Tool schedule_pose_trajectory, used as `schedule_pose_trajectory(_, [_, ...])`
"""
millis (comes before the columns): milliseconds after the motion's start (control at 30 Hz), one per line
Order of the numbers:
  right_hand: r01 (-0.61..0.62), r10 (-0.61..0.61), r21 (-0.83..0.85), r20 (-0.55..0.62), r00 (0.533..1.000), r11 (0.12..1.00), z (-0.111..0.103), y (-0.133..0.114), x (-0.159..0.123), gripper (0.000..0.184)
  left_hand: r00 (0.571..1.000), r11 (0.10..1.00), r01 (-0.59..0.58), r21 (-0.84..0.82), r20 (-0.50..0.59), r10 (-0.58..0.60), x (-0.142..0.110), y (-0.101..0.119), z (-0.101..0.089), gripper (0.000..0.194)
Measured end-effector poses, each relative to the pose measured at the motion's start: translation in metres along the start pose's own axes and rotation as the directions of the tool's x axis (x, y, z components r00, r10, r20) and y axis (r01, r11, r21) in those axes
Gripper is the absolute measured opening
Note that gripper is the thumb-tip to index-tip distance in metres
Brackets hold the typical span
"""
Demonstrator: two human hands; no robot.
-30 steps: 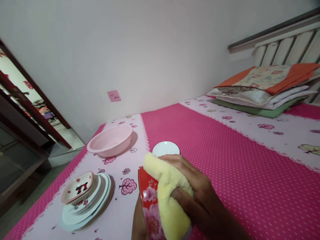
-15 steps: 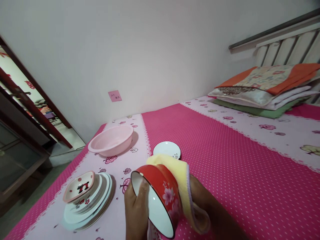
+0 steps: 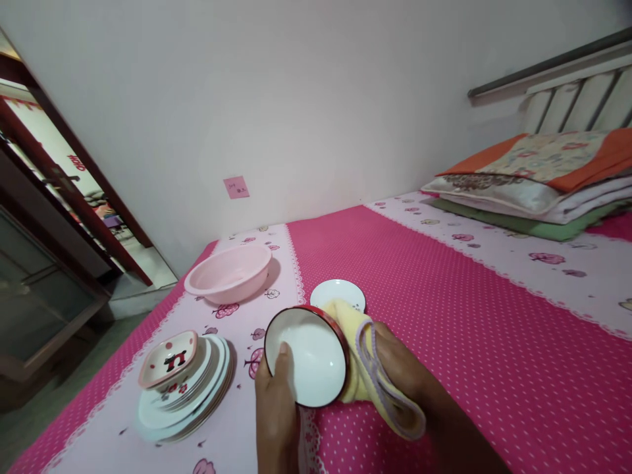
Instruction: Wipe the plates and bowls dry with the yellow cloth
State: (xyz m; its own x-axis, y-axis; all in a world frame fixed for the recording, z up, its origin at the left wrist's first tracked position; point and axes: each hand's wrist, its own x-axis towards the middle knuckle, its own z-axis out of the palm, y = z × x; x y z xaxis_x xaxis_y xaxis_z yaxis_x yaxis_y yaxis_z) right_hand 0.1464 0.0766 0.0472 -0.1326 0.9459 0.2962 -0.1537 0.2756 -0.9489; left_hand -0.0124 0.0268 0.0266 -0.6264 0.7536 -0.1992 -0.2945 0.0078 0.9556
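Observation:
A bowl [image 3: 316, 362], white inside with a dark rim and a red outside, is tilted so that its inside faces me. My left hand [image 3: 277, 405] grips it by the left edge, the thumb inside the rim and the fingers behind. At the bowl's right side, my right hand [image 3: 395, 359] holds a yellow cloth [image 3: 363, 359] with a purple edge against the outer wall. The cloth hides most of its fingers. Just beyond the bowl a white plate [image 3: 338, 293] lies on the pink bedspread, partly covered by the cloth.
A stack of plates [image 3: 185, 415] with a small rectangular dish [image 3: 168, 359] on top stands at the left. Behind it sits a pink basin [image 3: 230, 273]. Folded bedding [image 3: 538, 178] lies at the back right. A wall [image 3: 320, 112] with a pink note [image 3: 236, 187] bounds the far side.
The bowl has turned from showing its red flowered outside to showing its white inside. The cloth has shifted around its right side. The view has swung slightly left.

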Motion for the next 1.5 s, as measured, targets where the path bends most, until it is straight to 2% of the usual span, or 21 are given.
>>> schedule_pose_trajectory(67, [-0.091,0.090,0.016,0.047,0.995,0.996,-0.009,-0.002,0.001,0.049,0.995,0.985,0.094,-0.144,0.026,-0.092,-0.002,-0.003,0.006,0.044])
schedule_pose_trajectory(100, [-0.090,0.090,0.005,0.034,0.995,0.996,-0.013,-0.003,0.000,0.048,0.992,0.972,0.125,-0.199,0.055,-0.116,-0.004,-0.004,0.009,0.043])
schedule_pose_trajectory(167, [0.021,-0.028,-0.086,-0.082,0.996,0.996,-0.020,-0.008,-0.002,0.044,0.985,0.952,0.165,-0.259,0.101,-0.143,-0.009,-0.004,0.014,0.041])
schedule_pose_trajectory(233, [0.139,-0.182,-0.223,-0.185,0.966,0.965,-0.024,-0.013,-0.005,0.039,0.983,0.949,0.170,-0.266,0.117,-0.143,-0.013,-0.002,0.018,0.047])
schedule_pose_trajectory(300, [0.241,-0.336,-0.379,-0.211,0.918,0.894,-0.025,-0.017,-0.008,0.032,0.988,0.968,0.124,-0.216,0.120,-0.099,-0.016,-0.001,0.020,0.053])
schedule_pose_trajectory(333, [0.301,-0.419,-0.459,-0.178,0.891,0.836,-0.025,-0.019,-0.009,0.029,0.989,0.984,0.068,-0.166,0.140,-0.045,-0.016,0.000,0.020,0.052])
schedule_pose_trajectory(400, [0.437,-0.540,-0.580,-0.004,0.842,0.687,-0.024,-0.020,-0.010,0.035,0.971,0.994,-0.101,-0.041,0.214,0.107,-0.015,0.000,0.020,0.046])
schedule_pose_trajectory(467, [0.520,-0.529,-0.633,0.198,0.825,0.574,-0.022,-0.020,-0.009,0.046,0.926,0.960,-0.272,0.073,0.291,0.240,-0.014,0.000,0.019,0.041])
schedule_pose_trajectory(533, [0.508,-0.423,-0.665,0.303,0.854,0.547,-0.022,-0.018,-0.008,0.052,0.900,0.917,-0.360,0.172,0.324,0.292,-0.015,-0.001,0.020,0.041])
schedule_pose_trajectory(633, [0.411,-0.307,-0.706,0.279,0.910,0.577,-0.023,-0.013,-0.005,0.056,0.882,0.866,-0.430,0.253,0.320,0.345,-0.023,-0.001,0.024,0.038])
schedule_pose_trajectory(767, [0.321,-0.300,-0.691,0.156,0.941,0.648,-0.026,-0.008,-0.004,0.050,0.855,0.820,-0.505,0.269,0.288,0.432,-0.039,0.004,0.031,0.033])
schedule_pose_trajectory(867, [0.253,-0.273,-0.632,0.068,0.960,0.732,-0.025,-0.010,-0.003,0.047,0.847,0.817,-0.522,0.247,0.262,0.462,-0.044,0.009,0.032,0.035])
schedule_pose_trajectory(967, [0.157,-0.192,-0.526,-0.012,0.981,0.836,-0.022,-0.011,-0.001,0.045,0.825,0.799,-0.561,0.214,0.226,0.518,-0.044,0.012,0.028,0.035])
schedule_pose_trajectory(1033, [0.085,-0.108,-0.397,-0.036,0.993,0.914,-0.018,-0.009,0.000,0.037,0.803,0.781,-0.594,0.195,0.208,0.558,-0.045,0.013,0.026,0.035])
schedule_pose_trajectory(1133, [-0.030,0.023,-0.093,-0.072,0.997,0.995,-0.007,0.001,0.000,0.028,0.775,0.756,-0.632,0.169,0.131,0.618,-0.050,0.014,0.025,0.036])
schedule_pose_trajectory(1200, [-0.109,0.123,0.167,-0.073,0.990,0.980,0.005,0.010,-0.002,0.033,0.748,0.733,-0.657,0.176,0.032,0.662,-0.055,0.013,0.028,0.036])
schedule_pose_trajectory(1300, [-0.231,0.237,0.515,0.056,0.970,0.825,0.030,0.021,-0.009,0.041,0.679,0.683,-0.706,0.187,-0.100,0.728,-0.061,0.010,0.032,0.037])
schedule_pose_trajectory(1400, [-0.323,0.284,0.650,0.169,0.944,0.688,0.051,0.026,-0.017,0.045,0.625,0.652,-0.736,0.185,-0.184,0.758,-0.062,0.008,0.034,0.034])
schedule_pose_trajectory(1433, [-0.335,0.290,0.651,0.181,0.940,0.681,0.054,0.027,-0.019,0.047,0.629,0.656,-0.732,0.186,-0.186,0.755,-0.061,0.008,0.033,0.034])
schedule_pose_trajectory(1500, [-0.328,0.274,0.619,0.185,0.944,0.714,0.052,0.027,-0.019,0.046,0.674,0.686,-0.704,0.184,-0.130,0.727,-0.061,0.010,0.033,0.037])
